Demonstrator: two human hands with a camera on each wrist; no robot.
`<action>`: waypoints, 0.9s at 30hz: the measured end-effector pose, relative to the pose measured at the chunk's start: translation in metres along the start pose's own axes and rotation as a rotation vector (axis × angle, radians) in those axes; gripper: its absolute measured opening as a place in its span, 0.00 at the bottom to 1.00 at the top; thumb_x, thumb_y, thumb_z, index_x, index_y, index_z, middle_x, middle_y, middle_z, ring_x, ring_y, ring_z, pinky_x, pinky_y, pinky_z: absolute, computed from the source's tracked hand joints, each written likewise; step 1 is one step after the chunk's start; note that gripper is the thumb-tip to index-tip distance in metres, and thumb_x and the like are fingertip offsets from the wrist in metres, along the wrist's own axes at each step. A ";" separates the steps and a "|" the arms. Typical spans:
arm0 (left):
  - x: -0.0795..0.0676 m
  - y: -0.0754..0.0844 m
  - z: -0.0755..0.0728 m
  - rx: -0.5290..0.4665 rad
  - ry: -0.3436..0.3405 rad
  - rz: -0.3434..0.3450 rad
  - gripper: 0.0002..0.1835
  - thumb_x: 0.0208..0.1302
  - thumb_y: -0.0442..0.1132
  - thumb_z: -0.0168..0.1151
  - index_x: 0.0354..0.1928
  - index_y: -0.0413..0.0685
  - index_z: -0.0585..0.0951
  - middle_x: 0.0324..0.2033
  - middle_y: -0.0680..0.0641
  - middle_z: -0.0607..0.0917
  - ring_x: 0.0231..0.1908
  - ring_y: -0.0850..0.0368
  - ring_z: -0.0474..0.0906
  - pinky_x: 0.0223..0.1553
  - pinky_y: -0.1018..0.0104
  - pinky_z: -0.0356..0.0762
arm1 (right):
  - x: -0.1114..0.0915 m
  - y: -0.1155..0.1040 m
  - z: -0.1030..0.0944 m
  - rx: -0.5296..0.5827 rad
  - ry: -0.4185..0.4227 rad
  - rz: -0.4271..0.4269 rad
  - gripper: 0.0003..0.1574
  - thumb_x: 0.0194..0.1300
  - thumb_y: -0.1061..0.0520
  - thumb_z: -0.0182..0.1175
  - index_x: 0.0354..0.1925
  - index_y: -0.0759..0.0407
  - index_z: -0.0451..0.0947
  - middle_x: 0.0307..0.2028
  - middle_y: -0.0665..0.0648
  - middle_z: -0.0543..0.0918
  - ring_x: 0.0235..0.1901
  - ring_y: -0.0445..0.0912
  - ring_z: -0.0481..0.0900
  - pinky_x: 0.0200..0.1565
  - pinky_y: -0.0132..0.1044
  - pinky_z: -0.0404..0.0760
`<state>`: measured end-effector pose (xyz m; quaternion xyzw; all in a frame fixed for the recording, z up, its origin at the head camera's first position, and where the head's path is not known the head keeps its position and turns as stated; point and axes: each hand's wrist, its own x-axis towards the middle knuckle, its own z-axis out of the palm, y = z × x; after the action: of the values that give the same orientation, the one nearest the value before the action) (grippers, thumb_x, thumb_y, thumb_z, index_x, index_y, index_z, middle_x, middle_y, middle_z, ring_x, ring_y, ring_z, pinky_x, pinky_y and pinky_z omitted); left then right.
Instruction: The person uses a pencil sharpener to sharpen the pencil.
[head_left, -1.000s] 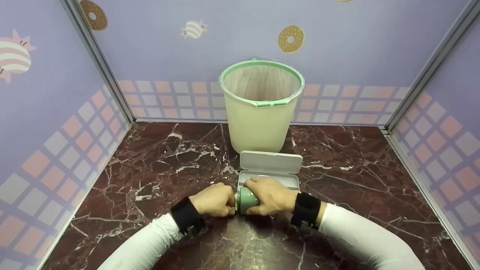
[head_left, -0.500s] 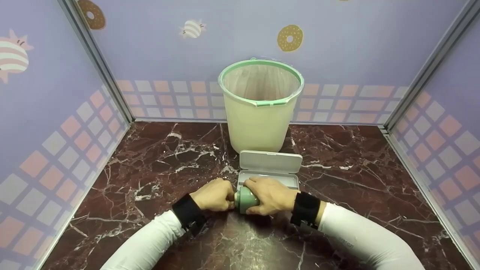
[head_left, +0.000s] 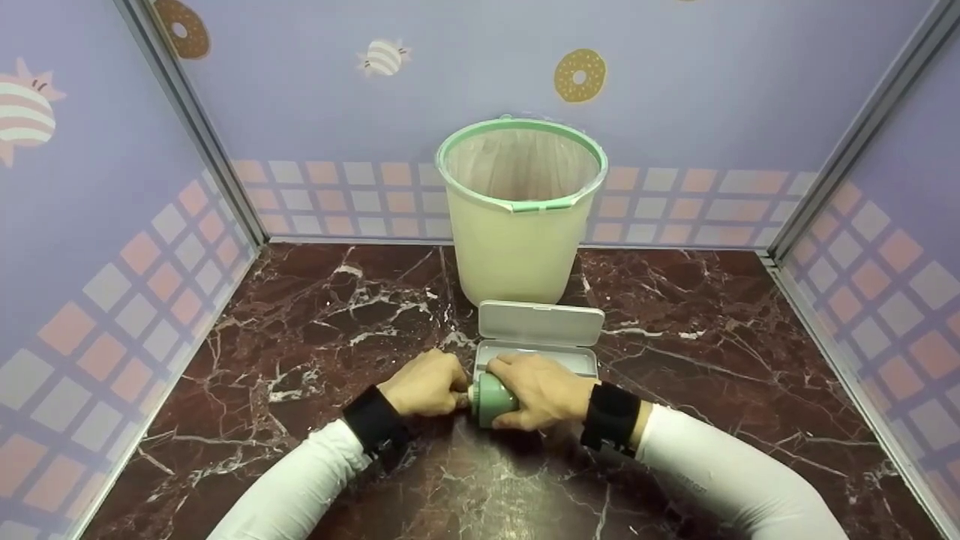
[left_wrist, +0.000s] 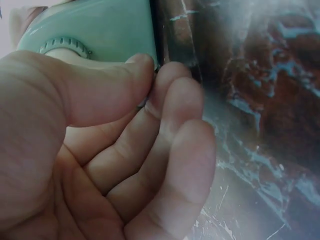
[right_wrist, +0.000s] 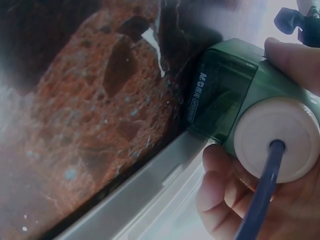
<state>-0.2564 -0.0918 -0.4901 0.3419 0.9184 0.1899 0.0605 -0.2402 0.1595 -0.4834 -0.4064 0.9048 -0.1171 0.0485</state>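
Boxy green plastic sharpener [head_left: 495, 403] is gripped by the right hand [head_left: 546, 394], 7 o'clock of the open grey case [head_left: 541, 324]; half-hidden cream crank [left_wrist: 65, 53] looks pinched by left hand [head_left: 426, 384]. Slim dark-blue pencil [right_wrist: 263, 192] should be kept straight imo.

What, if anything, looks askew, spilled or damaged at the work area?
Nothing plainly stands out. The right hand holds the green sharpener, a dark pencil is inserted in it, the open case lies behind, and the bin stands upright. I see no plain spill or damage.

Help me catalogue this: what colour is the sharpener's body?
The sharpener's body is green, seen best in the left wrist view.
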 end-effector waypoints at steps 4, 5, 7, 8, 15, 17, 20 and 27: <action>0.002 -0.001 -0.003 -0.015 0.006 -0.028 0.13 0.63 0.37 0.78 0.19 0.51 0.90 0.13 0.58 0.81 0.15 0.65 0.68 0.19 0.67 0.66 | 0.001 0.000 -0.001 -0.012 -0.002 -0.006 0.36 0.62 0.37 0.80 0.54 0.52 0.73 0.46 0.51 0.83 0.38 0.42 0.80 0.38 0.31 0.80; 0.002 -0.001 -0.003 -0.018 0.012 -0.035 0.12 0.63 0.37 0.77 0.21 0.52 0.91 0.14 0.58 0.82 0.16 0.65 0.69 0.20 0.67 0.68 | 0.001 0.000 -0.001 -0.016 -0.003 -0.006 0.36 0.63 0.36 0.79 0.54 0.52 0.73 0.46 0.50 0.83 0.38 0.42 0.80 0.38 0.31 0.80; 0.003 -0.001 -0.005 -0.023 0.021 -0.047 0.11 0.63 0.36 0.76 0.21 0.53 0.91 0.15 0.57 0.84 0.16 0.64 0.70 0.20 0.66 0.70 | 0.001 0.000 -0.001 -0.027 -0.002 -0.011 0.36 0.63 0.36 0.79 0.55 0.52 0.73 0.46 0.50 0.83 0.38 0.42 0.79 0.38 0.31 0.80; 0.004 -0.001 -0.006 -0.019 0.025 -0.048 0.12 0.63 0.35 0.76 0.20 0.52 0.90 0.14 0.57 0.83 0.16 0.64 0.70 0.20 0.66 0.69 | 0.001 0.000 -0.001 -0.035 0.002 -0.019 0.36 0.63 0.36 0.79 0.55 0.52 0.73 0.46 0.50 0.82 0.38 0.42 0.79 0.38 0.31 0.80; 0.005 0.001 -0.011 0.001 0.076 -0.047 0.17 0.64 0.37 0.75 0.16 0.53 0.85 0.13 0.59 0.79 0.17 0.64 0.70 0.22 0.65 0.71 | 0.001 0.000 -0.002 -0.067 0.003 -0.039 0.37 0.64 0.36 0.78 0.56 0.53 0.72 0.47 0.52 0.83 0.37 0.42 0.79 0.38 0.32 0.80; 0.004 0.002 -0.013 -0.003 0.101 -0.050 0.16 0.64 0.38 0.75 0.17 0.53 0.87 0.14 0.57 0.81 0.17 0.63 0.71 0.24 0.63 0.73 | 0.001 0.000 -0.002 -0.063 -0.002 -0.026 0.37 0.64 0.36 0.78 0.56 0.53 0.72 0.47 0.52 0.83 0.37 0.42 0.79 0.37 0.32 0.80; 0.004 0.003 -0.014 -0.004 0.129 -0.052 0.13 0.64 0.37 0.75 0.20 0.53 0.89 0.16 0.56 0.85 0.19 0.62 0.72 0.25 0.62 0.75 | 0.001 0.000 -0.003 -0.059 0.000 -0.023 0.37 0.63 0.36 0.78 0.55 0.53 0.72 0.46 0.52 0.83 0.38 0.43 0.80 0.38 0.33 0.80; 0.001 0.007 -0.017 0.039 0.170 -0.033 0.08 0.65 0.37 0.75 0.27 0.53 0.93 0.22 0.53 0.89 0.21 0.62 0.74 0.28 0.60 0.79 | 0.001 0.000 -0.001 -0.046 0.001 -0.030 0.37 0.63 0.36 0.79 0.56 0.53 0.72 0.45 0.52 0.83 0.37 0.42 0.78 0.37 0.31 0.79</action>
<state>-0.2577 -0.0917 -0.4714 0.3106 0.9292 0.1994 -0.0213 -0.2410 0.1592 -0.4820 -0.4211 0.9010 -0.0974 0.0371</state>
